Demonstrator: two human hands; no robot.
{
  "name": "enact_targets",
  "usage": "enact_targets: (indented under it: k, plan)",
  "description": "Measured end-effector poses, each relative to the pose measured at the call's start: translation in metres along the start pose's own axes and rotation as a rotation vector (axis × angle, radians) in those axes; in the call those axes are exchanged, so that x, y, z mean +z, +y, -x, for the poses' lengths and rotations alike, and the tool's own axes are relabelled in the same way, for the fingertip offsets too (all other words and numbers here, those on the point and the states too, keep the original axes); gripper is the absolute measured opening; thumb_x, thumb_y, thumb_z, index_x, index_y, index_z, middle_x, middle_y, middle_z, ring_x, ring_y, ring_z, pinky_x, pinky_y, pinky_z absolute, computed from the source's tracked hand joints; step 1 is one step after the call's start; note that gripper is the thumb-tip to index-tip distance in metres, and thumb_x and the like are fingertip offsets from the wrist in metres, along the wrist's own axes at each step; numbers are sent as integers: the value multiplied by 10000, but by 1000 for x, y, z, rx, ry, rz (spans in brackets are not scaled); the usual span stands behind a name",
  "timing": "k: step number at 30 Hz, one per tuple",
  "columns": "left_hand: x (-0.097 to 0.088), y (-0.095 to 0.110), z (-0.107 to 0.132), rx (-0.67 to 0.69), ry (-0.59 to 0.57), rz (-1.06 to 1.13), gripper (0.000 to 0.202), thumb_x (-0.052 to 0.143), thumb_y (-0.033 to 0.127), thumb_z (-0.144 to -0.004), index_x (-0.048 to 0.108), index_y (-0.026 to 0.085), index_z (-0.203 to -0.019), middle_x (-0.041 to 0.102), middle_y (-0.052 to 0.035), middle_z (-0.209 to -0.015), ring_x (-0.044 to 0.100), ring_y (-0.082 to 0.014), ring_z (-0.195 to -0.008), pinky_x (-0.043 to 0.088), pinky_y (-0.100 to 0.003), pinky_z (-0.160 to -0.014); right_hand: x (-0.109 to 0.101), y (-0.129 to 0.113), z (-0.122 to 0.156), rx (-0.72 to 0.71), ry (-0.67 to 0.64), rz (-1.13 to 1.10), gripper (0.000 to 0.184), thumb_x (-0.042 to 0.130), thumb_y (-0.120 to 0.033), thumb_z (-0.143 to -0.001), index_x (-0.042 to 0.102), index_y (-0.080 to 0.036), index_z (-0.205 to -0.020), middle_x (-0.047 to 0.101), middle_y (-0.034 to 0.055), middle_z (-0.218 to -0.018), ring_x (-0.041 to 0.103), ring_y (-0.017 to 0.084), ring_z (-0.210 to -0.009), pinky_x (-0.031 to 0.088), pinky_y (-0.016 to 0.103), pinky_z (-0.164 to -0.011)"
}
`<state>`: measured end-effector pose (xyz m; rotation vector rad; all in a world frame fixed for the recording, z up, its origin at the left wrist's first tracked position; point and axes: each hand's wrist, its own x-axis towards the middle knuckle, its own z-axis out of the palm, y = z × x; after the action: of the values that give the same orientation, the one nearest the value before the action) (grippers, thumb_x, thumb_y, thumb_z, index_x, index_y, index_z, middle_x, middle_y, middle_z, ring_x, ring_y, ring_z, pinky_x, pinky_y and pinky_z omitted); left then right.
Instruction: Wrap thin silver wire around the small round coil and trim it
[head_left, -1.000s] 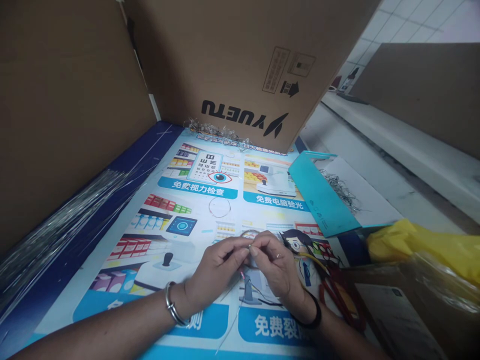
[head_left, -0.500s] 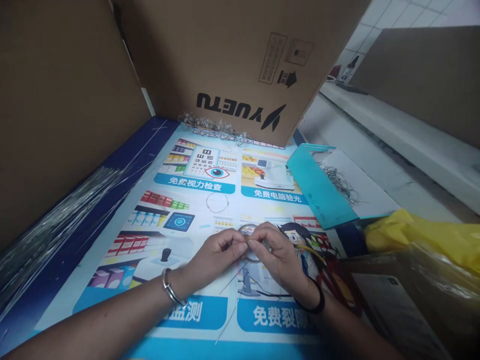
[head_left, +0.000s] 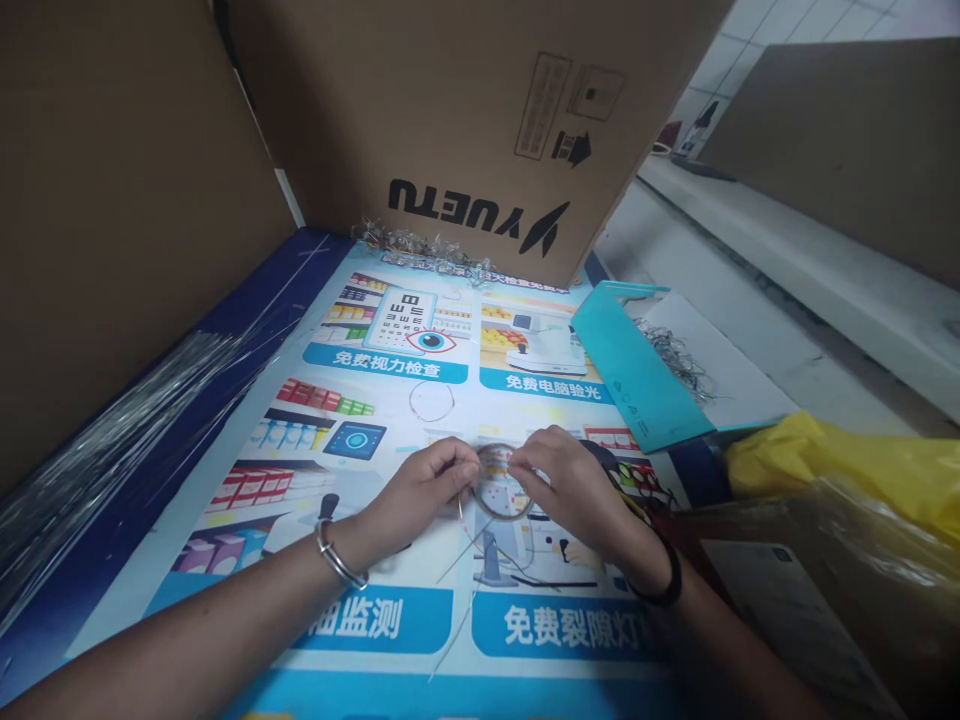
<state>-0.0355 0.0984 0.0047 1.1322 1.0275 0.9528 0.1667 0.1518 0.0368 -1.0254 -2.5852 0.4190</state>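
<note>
My left hand and my right hand meet over a printed poster on the table. Between them they pinch a small ring of thin wire, the left on its left side, the right on its upper right. Loose wire ends trail down from the ring toward me. A silver bangle sits on my left wrist and a black band on my right. A second finished wire ring lies flat on the poster just beyond my hands.
A big cardboard box stands at the back, another cardboard wall on the left. Long straight wires lie bundled at left. A teal folder with wire scraps lies at right, a yellow bag beside it, red-handled pliers under my right wrist.
My hands have drawn slightly apart and the wire ring now shows open between them; before, the fingertips were pinched together over it. The view shifted a little.
</note>
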Motion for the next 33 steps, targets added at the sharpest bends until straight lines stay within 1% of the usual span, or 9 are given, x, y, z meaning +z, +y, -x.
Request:
enact_targets:
  k: [3,6,13,19,25,33]
  plan:
    - [-1,0,0,-3,-19,-21,208,517,367,-886,538,164,-844,512,21,-726,440,-96,-634,356,-232,-602,0,2,0,10,-150,217,178,574,-184,-863,642,-158,-701,607,50,-728,503,182,-756,343,309,-705]
    - [-1,1,1,3,-34,-20,220,514,378,-890,530,165,-837,500,24,-710,431,-95,-627,349,-235,-600,3,0,1,-1,-196,308,202,573,-197,-867,630,-170,-675,605,42,-725,493,182,-759,317,307,-704]
    - [-4,2,0,-5,-47,33,215,537,364,-875,547,160,-810,525,10,-718,448,-96,-631,360,-239,-607,13,1,4,-74,-145,411,189,569,-210,-872,620,-177,-693,604,49,-737,473,200,-769,275,322,-704]
    - [-3,6,0,-9,-37,-2,214,555,360,-859,566,153,-807,460,35,-645,400,-89,-589,314,-232,-563,15,-1,4,-137,-100,458,169,581,-181,-854,604,-176,-686,584,55,-715,446,209,-744,254,327,-678]
    - [-2,8,0,-4,-40,-14,219,554,364,-860,572,152,-808,462,35,-653,392,-86,-590,306,-235,-562,14,-4,3,-139,-108,481,129,601,-149,-826,611,-175,-700,590,60,-733,445,216,-755,256,328,-680]
    - [-3,6,0,15,-28,-40,209,548,358,-863,578,161,-802,468,33,-657,403,-91,-600,315,-241,-576,14,-5,5,-137,-112,471,163,548,-128,-848,612,-169,-703,582,67,-729,431,211,-755,257,328,-679]
